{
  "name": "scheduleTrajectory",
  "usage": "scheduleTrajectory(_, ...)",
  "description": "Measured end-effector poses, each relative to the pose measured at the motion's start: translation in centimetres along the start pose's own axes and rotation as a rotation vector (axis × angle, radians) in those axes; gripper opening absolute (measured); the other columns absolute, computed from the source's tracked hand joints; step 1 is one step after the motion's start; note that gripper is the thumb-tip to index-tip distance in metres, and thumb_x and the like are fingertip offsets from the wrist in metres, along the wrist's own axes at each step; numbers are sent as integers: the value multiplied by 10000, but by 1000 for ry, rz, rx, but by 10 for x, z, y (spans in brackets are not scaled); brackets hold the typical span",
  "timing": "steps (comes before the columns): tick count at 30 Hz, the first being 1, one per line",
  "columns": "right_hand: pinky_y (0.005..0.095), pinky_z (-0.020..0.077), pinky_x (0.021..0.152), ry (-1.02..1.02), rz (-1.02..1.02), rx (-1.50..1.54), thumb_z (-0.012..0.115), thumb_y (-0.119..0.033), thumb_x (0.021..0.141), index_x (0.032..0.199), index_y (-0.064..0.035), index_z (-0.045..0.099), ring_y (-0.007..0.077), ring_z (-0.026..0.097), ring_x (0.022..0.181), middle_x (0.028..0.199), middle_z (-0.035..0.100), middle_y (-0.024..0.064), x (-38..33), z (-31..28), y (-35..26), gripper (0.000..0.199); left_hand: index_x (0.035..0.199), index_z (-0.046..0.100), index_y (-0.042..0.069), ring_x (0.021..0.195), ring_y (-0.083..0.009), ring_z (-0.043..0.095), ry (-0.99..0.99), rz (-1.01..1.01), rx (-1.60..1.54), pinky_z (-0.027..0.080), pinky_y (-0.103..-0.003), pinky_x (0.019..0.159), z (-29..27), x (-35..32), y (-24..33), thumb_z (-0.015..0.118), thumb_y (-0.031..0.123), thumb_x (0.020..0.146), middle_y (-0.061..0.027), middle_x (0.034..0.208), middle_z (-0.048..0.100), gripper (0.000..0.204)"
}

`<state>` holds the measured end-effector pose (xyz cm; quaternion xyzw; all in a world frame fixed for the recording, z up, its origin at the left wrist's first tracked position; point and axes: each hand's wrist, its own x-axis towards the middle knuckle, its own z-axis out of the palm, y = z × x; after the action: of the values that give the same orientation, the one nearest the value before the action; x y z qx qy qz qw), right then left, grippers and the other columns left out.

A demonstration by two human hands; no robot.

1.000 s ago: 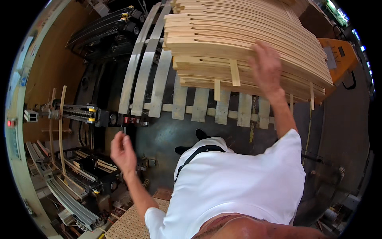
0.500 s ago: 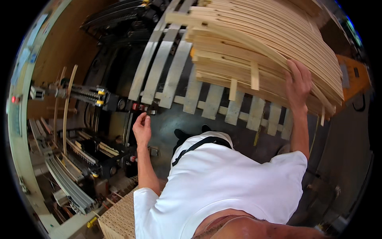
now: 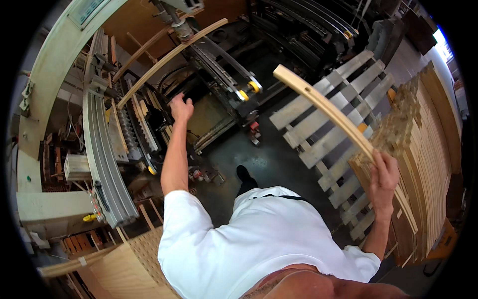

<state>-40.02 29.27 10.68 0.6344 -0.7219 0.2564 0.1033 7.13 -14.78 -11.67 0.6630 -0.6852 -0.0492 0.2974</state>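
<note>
My right hand [image 3: 383, 179] is closed around a long wooden slat [image 3: 331, 110], which has a small dark hole near its far end. The slat is lifted off the stack of wooden slats [image 3: 430, 164] at the right and slants up to the left. My left hand [image 3: 181, 107] reaches forward with thumb and fingers apart and nothing in it. It is nearest to the machine [image 3: 144, 119], above its dark frame. Another wooden slat [image 3: 164, 62] lies across that machine, just beyond my left hand.
A pallet of grey boards [image 3: 313, 129] lies under and beside the stack. Machine rails with yellow rollers [image 3: 249, 92] jut out ahead. A curved metal rail [image 3: 102, 154] stands at the left, and a box with a perforated-looking top [image 3: 149, 251] is at lower left.
My right hand has lifted the slat away from the stack. My body has turned left, bringing the machine closer. My left hand has stretched forward, and its fingers have spread.
</note>
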Motion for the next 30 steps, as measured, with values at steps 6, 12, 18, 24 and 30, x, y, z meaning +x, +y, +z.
scheduleTrajectory(6, 395, 486, 738, -118, 3, 82, 692, 67, 724, 1139, -18, 659, 307, 585, 866, 973, 602, 134, 77, 69, -89, 425, 1490, 336, 110, 1461, -356, 174, -222, -196, 392, 249, -495, 1155, -10, 174, -33, 645, 336, 872, -127, 1555, 279, 727)
scheduleTrajectory(12, 398, 474, 746, -219, -53, 106, 688, 60, 722, 1129, -18, 652, 312, 569, 863, 963, 592, 128, 145, 119, -146, 417, 1524, 254, 143, 1472, -361, 134, -277, -57, 386, 149, -561, 1164, 14, 232, -53, 648, 390, 866, -137, 1576, 211, 806)
scheduleTrajectory(18, 409, 472, 744, -247, -293, 203, 674, 42, 751, 1132, -24, 650, 318, 561, 853, 951, 582, 130, 229, 191, -179, 388, 1231, 599, 102, 1035, -375, 601, -96, 179, 205, 426, -523, 894, 10, 158, -36, 692, 372, 835, -162, 1181, 611, 488)
scheduleTrajectory(24, 419, 483, 754, -288, -572, 379, 643, -25, 824, 1143, -38, 655, 341, 583, 878, 932, 587, 137, 318, 319, -227, 319, 1031, 627, 95, 857, -354, 652, -280, 145, -155, 532, -477, 717, -38, 3, 33, 758, 264, 785, -146, 936, 624, 326)
scheduleTrajectory(30, 425, 483, 798, -339, -820, 518, 606, -97, 862, 1134, -84, 657, 326, 574, 919, 928, 584, 119, 384, 465, -319, 276, 1066, 632, 59, 904, -388, 617, -508, 49, -234, 494, -488, 746, -78, -76, 63, 712, 249, 825, -148, 939, 618, 317)
